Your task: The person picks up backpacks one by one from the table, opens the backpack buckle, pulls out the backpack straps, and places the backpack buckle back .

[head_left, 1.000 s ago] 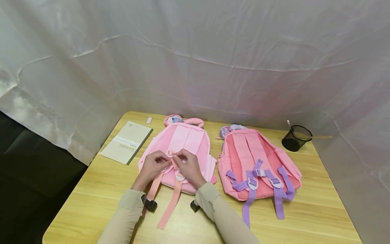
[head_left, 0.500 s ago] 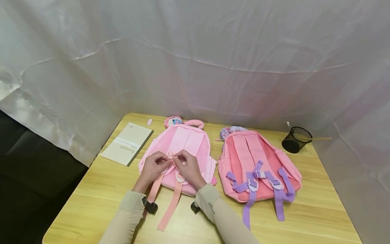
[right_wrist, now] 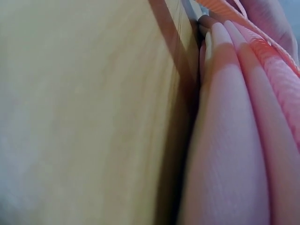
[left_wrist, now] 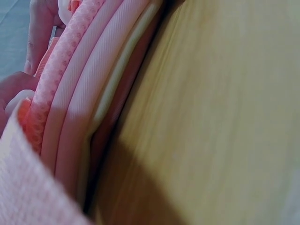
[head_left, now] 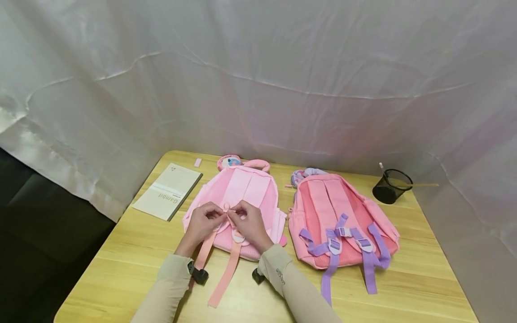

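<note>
A light pink backpack (head_left: 252,179) lies on the table with its shoulder straps facing up. Over its lower middle, my left hand (head_left: 202,224) and right hand (head_left: 251,225) meet almost fingertip to fingertip. Both pinch a thin peach strap (head_left: 226,206), which makes a small loop above the fingers. Whether a buckle sits between the fingertips cannot be made out. Two peach webbing straps (head_left: 226,278) hang from the backpack toward me. The left wrist view shows part of the left hand (left_wrist: 40,33) behind the backpack's edge; in the right wrist view the right hand (right_wrist: 272,21) shows at the top.
To the right lies a coral pink backpack (head_left: 319,193) with purple straps (head_left: 330,273). A black mesh pen cup (head_left: 385,193) lies tilted at the back right, a pencil sticking out. A notebook (head_left: 165,193) and a small pink eraser (head_left: 197,162) are at the left.
Both hands stay over the same spot on the light pink backpack. Their fingertips have drawn slightly closer together on the strap. The other things keep their places.
</note>
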`<state>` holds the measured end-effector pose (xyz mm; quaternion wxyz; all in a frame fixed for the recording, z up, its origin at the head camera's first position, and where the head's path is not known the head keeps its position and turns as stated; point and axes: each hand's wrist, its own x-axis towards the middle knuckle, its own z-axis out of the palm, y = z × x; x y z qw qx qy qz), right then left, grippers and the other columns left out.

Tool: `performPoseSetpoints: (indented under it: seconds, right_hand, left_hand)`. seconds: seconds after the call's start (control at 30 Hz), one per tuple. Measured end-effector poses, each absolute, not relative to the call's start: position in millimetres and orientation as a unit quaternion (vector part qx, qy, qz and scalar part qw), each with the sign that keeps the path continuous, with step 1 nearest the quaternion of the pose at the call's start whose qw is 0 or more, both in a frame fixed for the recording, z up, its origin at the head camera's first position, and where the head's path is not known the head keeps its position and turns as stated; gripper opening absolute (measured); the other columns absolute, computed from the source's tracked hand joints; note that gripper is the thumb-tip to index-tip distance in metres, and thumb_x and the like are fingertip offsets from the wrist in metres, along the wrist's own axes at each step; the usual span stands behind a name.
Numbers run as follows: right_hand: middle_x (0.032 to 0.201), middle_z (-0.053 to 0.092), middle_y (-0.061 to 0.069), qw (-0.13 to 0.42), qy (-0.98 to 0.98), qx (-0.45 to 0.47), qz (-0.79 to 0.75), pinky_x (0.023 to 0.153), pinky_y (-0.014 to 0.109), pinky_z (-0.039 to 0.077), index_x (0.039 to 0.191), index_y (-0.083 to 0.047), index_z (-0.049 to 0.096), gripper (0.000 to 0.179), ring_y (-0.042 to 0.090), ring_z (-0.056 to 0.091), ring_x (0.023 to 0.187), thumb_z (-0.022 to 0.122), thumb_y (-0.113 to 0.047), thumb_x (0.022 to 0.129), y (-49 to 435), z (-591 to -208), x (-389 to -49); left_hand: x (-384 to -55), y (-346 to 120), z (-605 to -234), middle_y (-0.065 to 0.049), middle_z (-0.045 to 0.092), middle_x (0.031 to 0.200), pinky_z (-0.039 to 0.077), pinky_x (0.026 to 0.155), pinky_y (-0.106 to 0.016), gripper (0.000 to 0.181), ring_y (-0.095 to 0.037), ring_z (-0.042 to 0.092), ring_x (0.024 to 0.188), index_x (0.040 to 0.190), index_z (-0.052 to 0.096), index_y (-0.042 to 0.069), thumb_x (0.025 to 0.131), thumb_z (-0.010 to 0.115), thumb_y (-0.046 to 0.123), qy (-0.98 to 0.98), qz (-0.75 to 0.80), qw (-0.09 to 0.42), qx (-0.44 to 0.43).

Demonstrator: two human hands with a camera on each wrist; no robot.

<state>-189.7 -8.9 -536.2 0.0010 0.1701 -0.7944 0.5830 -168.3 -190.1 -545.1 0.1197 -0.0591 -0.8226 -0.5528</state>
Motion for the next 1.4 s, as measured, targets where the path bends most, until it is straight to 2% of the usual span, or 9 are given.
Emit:
performPoseSetpoints:
  seconds: [0.13,0.37,0.53,0.77,0.9,1.13,1.4]
  right_hand:
    - [0.091,0.075,-0.002,0.001,-0.795,0.167,0.583,0.078,0.022,0.053,0.093,-0.016,0.074,0.009,0.007,0.067,0.083,0.077,-0.024,0.095,-8.1,-538.8,-189.8]
    - [0.097,0.078,0.004,0.008,-0.764,0.167,0.624,0.086,0.025,0.056,0.095,-0.011,0.075,0.006,0.012,0.072,0.089,0.078,-0.016,0.093,-7.9,-536.0,-192.2]
    - [0.094,0.078,0.006,0.023,-0.747,0.161,0.645,0.082,0.022,0.055,0.096,-0.011,0.076,0.005,0.012,0.071,0.087,0.079,-0.014,0.092,-8.5,-533.5,-193.3]
    - [0.098,0.077,0.016,0.015,-0.748,0.16,0.644,0.084,0.024,0.056,0.1,0.002,0.073,0.011,0.026,0.073,0.093,0.076,-0.006,0.093,-10.0,-530.9,-193.2]
    - [0.097,0.078,0.011,0.014,-0.743,0.159,0.65,0.084,0.024,0.057,0.098,-0.004,0.075,0.009,0.022,0.073,0.09,0.078,-0.011,0.093,-9.2,-535.7,-192.0]
    - [0.096,0.078,0.005,0.018,-0.741,0.175,0.648,0.083,0.024,0.057,0.096,-0.012,0.075,0.009,0.012,0.071,0.089,0.078,-0.02,0.094,-7.5,-538.9,-192.8]
    - [0.096,0.078,0.005,0.04,-0.735,0.166,0.656,0.083,0.023,0.056,0.096,-0.012,0.076,0.006,0.016,0.072,0.089,0.079,-0.015,0.092,-9.0,-539.2,-193.1]
  left_hand:
    - [-167.2,-190.0,-545.8,-0.01,0.071,0.083,0.049,0.067,-0.018,0.008,-0.006,0.059,0.071,0.085,0.075,0.003,0.085,0.081,-0.002,-0.823,-0.554,0.113,-0.06]
    - [-166.8,-190.6,-543.1,-0.003,0.069,0.079,0.05,0.068,-0.018,0.009,-0.004,0.06,0.072,0.082,0.077,0.008,0.085,0.083,0.003,-0.823,-0.55,0.117,-0.084]
    - [-168.2,-191.8,-540.5,-0.002,0.069,0.079,0.051,0.069,-0.019,0.007,-0.005,0.061,0.072,0.084,0.077,0.008,0.086,0.083,0.006,-0.828,-0.543,0.11,-0.092]
    - [-168.8,-192.0,-539.9,-0.003,0.068,0.083,0.051,0.069,-0.02,0.009,-0.007,0.061,0.073,0.092,0.074,0.009,0.088,0.082,0.009,-0.837,-0.533,0.099,-0.079]
    - [-167.5,-190.2,-541.3,-0.004,0.069,0.086,0.052,0.069,-0.02,0.013,-0.008,0.062,0.073,0.098,0.072,0.011,0.089,0.082,0.013,-0.836,-0.535,0.098,-0.068]
    - [-166.6,-189.9,-543.9,-0.007,0.071,0.084,0.051,0.067,-0.019,0.007,-0.005,0.061,0.071,0.092,0.075,0.007,0.088,0.081,0.005,-0.818,-0.556,0.12,-0.089]
    - [-167.0,-191.4,-543.9,-0.008,0.074,0.083,0.051,0.069,-0.019,0.012,-0.005,0.062,0.072,0.09,0.076,0.0,0.087,0.083,0.01,-0.82,-0.557,0.088,-0.097]
